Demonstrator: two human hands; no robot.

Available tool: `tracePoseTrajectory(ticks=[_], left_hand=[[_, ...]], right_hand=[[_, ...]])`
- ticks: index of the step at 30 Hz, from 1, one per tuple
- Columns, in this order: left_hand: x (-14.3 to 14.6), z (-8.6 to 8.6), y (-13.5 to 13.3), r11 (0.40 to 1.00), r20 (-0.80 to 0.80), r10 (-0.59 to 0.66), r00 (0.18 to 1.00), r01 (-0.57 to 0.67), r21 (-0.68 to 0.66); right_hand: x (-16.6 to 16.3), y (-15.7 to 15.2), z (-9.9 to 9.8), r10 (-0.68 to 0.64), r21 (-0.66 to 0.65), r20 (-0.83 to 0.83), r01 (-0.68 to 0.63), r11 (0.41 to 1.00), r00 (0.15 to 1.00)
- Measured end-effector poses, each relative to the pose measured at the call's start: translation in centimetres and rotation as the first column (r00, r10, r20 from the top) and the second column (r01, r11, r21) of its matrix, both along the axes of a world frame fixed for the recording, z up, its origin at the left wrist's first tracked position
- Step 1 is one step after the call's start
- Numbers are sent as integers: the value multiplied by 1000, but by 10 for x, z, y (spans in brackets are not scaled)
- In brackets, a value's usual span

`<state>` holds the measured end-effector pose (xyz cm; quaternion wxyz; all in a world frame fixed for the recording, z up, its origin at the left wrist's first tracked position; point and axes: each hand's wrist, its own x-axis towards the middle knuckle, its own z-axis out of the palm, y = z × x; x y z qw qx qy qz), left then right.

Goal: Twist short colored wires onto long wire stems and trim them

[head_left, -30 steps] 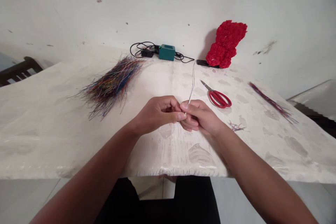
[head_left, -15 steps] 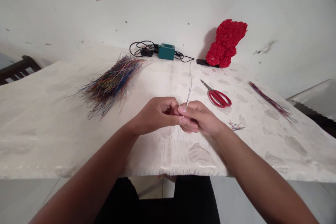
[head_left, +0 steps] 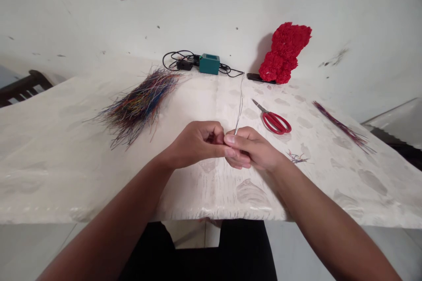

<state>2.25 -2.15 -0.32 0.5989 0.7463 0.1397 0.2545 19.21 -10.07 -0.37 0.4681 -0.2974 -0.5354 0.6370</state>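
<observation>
Thin pale wires rise from between the thumb and fingers of my right hand, which is closed on their lower part. My left hand is closed too, its fingertips meeting those of my right hand around the wires' lower end. That end is hidden by the fingers. Both hands are above the front middle of the table. Red-handled scissors lie just beyond my right hand, with a few short wire offcuts near the right wrist.
A large bundle of coloured wires lies at the left, a thinner bundle at the right. Along the wall stand a teal box with black cables, a dark flat object and a red ruffled figure. A patterned cloth covers the table.
The upper ends of the wires have swung slightly right and bent more. Both hands stay almost in place, with only small finger movement.
</observation>
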Motion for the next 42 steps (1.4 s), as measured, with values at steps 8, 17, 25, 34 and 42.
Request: tracePoseTrajectory(ticks=[8,17,25,34,42], left_hand=[[1,0,1,999,-65,-20,998,23,44],[-2,2,0,996,-103,1,995,8,87],[1,2,1,996,-86,41,995,-33,84],[-1,5,3,994,-3,110,994,-110,28],[-1,7,0,995,-81,95,992,-95,-3]], right_hand=[[3,0,-3,46,14,35,-47,999,998],[2,0,-1,12,-3,69,-12,1000,998],[-1,4,-1,-235,27,133,234,972,963],[0,3,-3,-145,-3,207,149,989,967],[-1,1,-5,11,16,303,-17,1000,953]])
